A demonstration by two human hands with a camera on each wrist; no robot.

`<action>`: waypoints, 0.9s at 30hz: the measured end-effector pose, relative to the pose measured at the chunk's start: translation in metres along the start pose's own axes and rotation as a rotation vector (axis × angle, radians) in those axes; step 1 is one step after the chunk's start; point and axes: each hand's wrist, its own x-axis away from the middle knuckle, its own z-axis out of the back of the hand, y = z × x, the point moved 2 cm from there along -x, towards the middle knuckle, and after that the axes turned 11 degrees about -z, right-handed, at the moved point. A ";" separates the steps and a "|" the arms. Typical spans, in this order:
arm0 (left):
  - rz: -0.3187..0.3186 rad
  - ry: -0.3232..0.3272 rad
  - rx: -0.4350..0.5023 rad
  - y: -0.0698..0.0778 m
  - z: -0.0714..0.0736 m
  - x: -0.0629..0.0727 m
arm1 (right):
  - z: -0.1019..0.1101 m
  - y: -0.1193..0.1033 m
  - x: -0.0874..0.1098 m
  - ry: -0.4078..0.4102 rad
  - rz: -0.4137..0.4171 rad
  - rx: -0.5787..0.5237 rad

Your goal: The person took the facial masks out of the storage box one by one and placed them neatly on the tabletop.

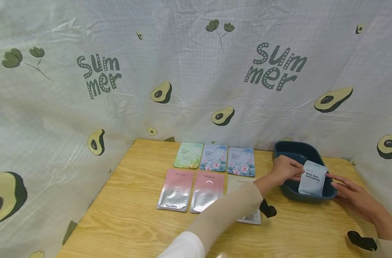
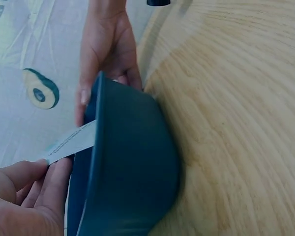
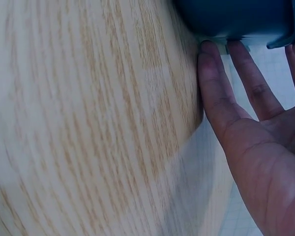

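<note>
My left hand pinches a pale blue packet with dark printing by its left edge. In the left wrist view, the packet slants into the mouth of a dark blue plastic bin, between the thumb and fingers. My right hand is at the bin's right side. Its fingers are extended against the bin's outer wall in the right wrist view. The packet and my left hand hide much of the bin's inside.
On the wooden table, left of the bin, lie a green packet, two blue floral packets, two pink-and-silver packets and a grey-silver packet partly covered by my left forearm. A printed curtain hangs behind.
</note>
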 end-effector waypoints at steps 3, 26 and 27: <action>-0.006 0.027 0.050 0.002 0.006 -0.003 | -0.001 0.000 -0.001 0.008 -0.005 0.000; -0.056 -0.032 0.285 0.005 0.096 0.000 | 0.000 0.004 -0.001 0.045 0.011 0.100; -0.055 -0.036 0.285 0.006 0.101 0.001 | 0.000 0.004 -0.001 0.042 0.014 0.098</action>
